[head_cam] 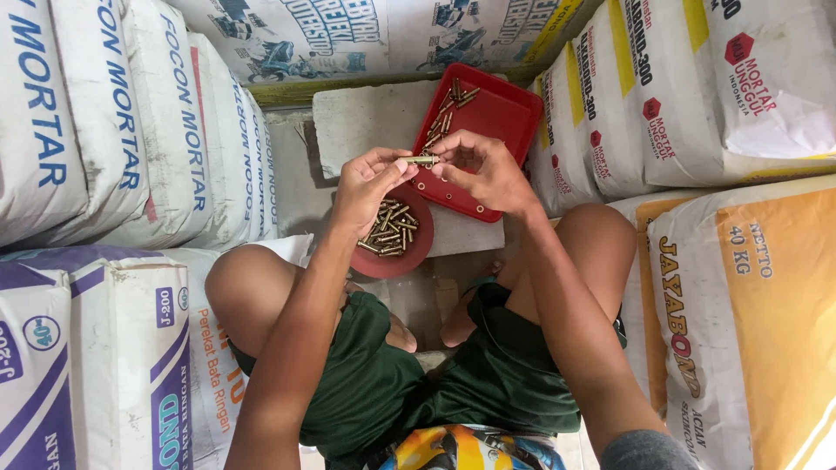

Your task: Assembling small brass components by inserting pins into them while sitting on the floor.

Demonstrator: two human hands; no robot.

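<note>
Stacked mortar sacks (104, 122) wall in a grey concrete block (366, 122) bearing red tray (501, 117).

Both bare forearms reach forward from the bent knees and converge — the left hand (364, 184) raised with fingers curled and thumb and fingertips pinched, the right hand (484, 171) facing it, fingers arched, its fingertips pinched too — the two hands nearly touching.

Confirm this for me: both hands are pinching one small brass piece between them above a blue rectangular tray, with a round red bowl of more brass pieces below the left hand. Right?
Not quite: the head view shows the rectangular tray is red, not blue. The rest holds: left hand and right hand pinch one brass piece, and the round red bowl of brass pieces sits below the left hand.
</note>
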